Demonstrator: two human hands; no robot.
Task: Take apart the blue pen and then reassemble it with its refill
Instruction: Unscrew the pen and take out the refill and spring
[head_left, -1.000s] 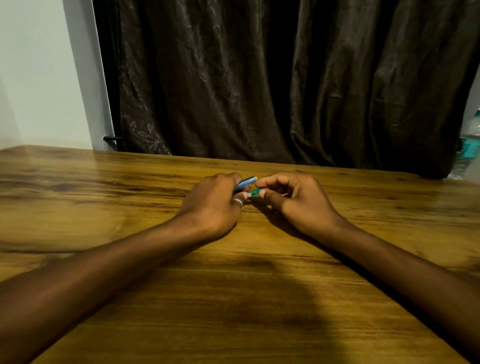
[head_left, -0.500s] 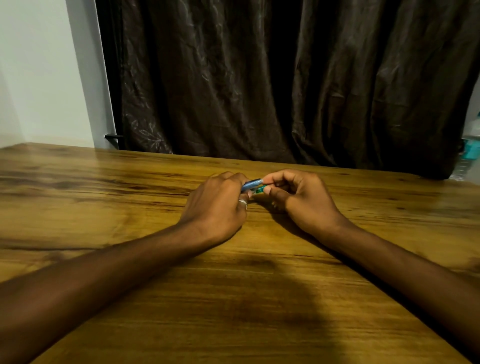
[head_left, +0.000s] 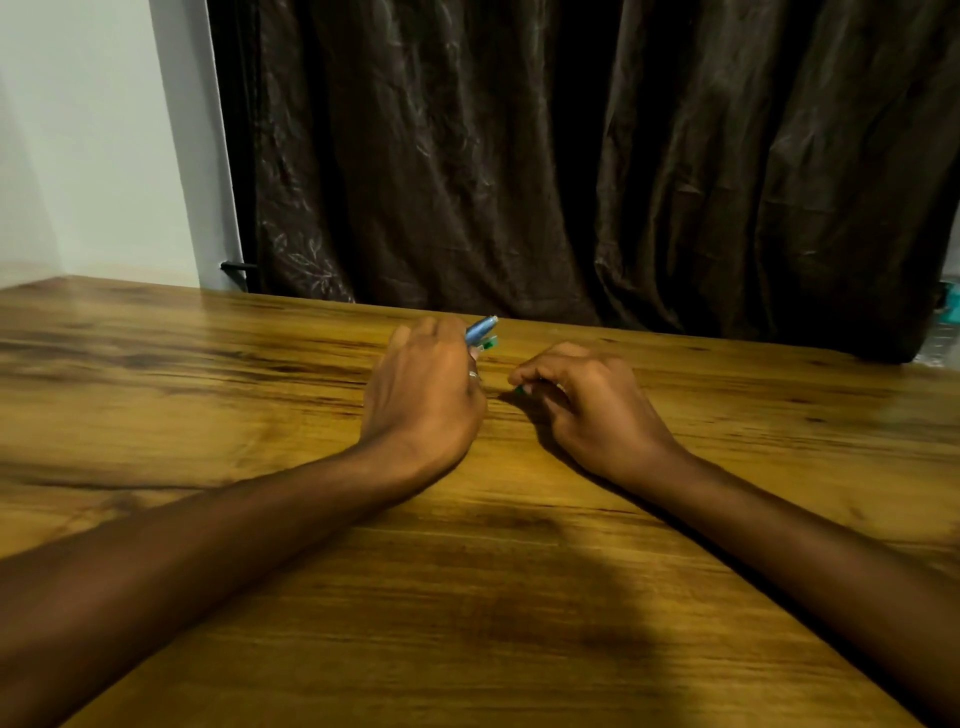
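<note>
My left hand (head_left: 423, 387) rests on the wooden table (head_left: 208, 374) and is closed around the blue pen (head_left: 482, 328); its blue end and a green piece (head_left: 489, 343) just below it stick out past the fingers. My right hand (head_left: 592, 402) lies a short way to the right, apart from the left. Its fingers are pinched on a small green pen part (head_left: 519, 388), of which only a tip shows. The rest of the pen and any refill are hidden inside the hands.
A dark curtain (head_left: 571, 156) hangs right behind the table's far edge. A white wall (head_left: 93, 130) is at the left. A plastic bottle (head_left: 948, 322) stands at the far right edge of the view.
The hands were joined at the pen; now they have drawn apart. The left keeps the blue body, and the right has moved right and nearer with a small green piece.
</note>
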